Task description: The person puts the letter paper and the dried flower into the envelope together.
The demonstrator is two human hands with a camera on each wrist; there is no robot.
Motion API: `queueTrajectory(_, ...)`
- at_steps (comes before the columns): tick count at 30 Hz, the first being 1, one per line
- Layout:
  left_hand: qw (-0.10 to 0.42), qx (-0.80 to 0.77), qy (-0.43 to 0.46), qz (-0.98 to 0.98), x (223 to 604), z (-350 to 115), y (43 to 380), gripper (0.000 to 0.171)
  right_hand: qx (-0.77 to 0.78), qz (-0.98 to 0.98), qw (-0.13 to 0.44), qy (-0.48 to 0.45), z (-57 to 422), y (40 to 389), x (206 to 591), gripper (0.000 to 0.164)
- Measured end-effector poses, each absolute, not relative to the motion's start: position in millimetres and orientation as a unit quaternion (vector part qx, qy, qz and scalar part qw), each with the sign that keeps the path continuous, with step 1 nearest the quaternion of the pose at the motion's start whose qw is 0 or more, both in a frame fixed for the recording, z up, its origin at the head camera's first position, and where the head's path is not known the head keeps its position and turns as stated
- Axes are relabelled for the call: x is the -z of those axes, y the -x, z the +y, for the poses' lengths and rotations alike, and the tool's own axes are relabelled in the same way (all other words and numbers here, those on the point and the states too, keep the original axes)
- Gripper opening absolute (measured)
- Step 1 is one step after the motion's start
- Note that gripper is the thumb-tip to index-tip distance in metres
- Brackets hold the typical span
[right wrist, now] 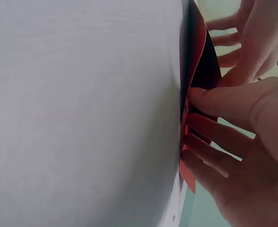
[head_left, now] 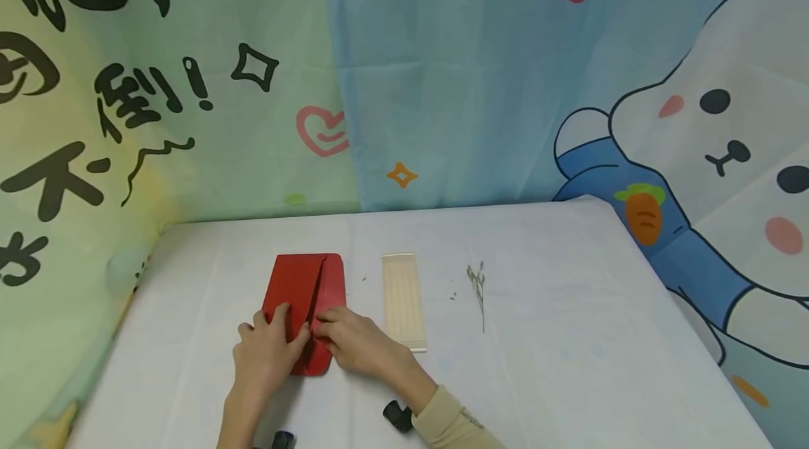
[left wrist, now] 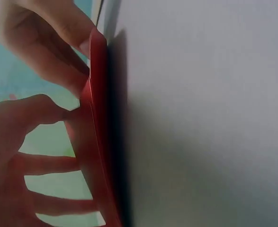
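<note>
Foremost: left hand (head_left: 262,350), fingers spread and near straight over a red envelope-like folder (head_left: 292,284). Right hand (head_left: 363,343), thumb and fingertips at the long side flap (head_left: 332,280); pinching or merely pressing, impossible to tell. Folder located under both, left of centre on the white tabletop (head_left: 556,365). Progress, by judgement: midway, flap raised along a dark gap; full opening or flat closing outstanding. Contents: not visible. To the right: pale slatted panel (head_left: 402,301), near. Farther right: dried sprig (head_left: 477,287), well apart, seemingly unused.

The envelope (head_left: 292,279) is red, the panel (head_left: 403,301) cream with stripes, the sprig (head_left: 479,287) seemingly brownish.
</note>
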State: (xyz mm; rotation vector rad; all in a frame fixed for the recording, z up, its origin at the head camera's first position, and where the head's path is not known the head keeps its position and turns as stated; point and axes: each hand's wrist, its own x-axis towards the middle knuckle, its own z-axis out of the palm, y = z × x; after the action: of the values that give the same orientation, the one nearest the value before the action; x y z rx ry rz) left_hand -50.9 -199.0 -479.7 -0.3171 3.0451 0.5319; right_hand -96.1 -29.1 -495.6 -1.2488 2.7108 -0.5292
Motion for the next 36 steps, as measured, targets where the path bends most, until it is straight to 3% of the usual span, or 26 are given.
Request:
queueTrajectory(9, -0.038, -0.149, -0.012, 0.988, 485.0, -201.8, 52.6, 0.044, 0.158, 0.898, 0.023, 0.41, -32.1, 91.8, 493.2, 0.015)
queueTrajectory(15, -0.051, -0.112, -0.08, 0.989, 482.1, -204.9, 53.4, 0.029, 0.154, 0.899, 0.022, 0.409, -34.4, 91.2, 493.0, 0.014)
queueTrajectory(18, -0.034, -0.099, -0.105, 0.989, 478.2, -210.1, 53.7, 0.022, 0.149, 0.899, 0.02, 0.411, -34.7, 90.0, 493.3, 0.015)
queueTrajectory(22, 0.032, -0.091, -0.134, 0.986, 469.0, -217.8, 55.1, 0.032, 0.14, 0.9, 0.016, 0.413, -33.8, 88.7, 494.4, 0.016)
queueTrajectory(28, 0.097, -0.109, -0.149, 0.978, 458.8, -226.5, 60.6, 0.069, 0.141, 0.9, 0.028, 0.412, -33.0, 89.2, 494.4, 0.018)
queueTrajectory(31, 0.104, -0.115, -0.152, 0.976, 459.3, -227.7, 62.2, 0.077, 0.146, 0.899, 0.032, 0.411, -33.6, 89.0, 494.7, 0.018)
queueTrajectory(36, 0.082, -0.118, -0.168, 0.975, 462.2, -228.2, 63.4, 0.075, 0.149, 0.898, 0.031, 0.412, -33.6, 88.9, 494.9, 0.019)
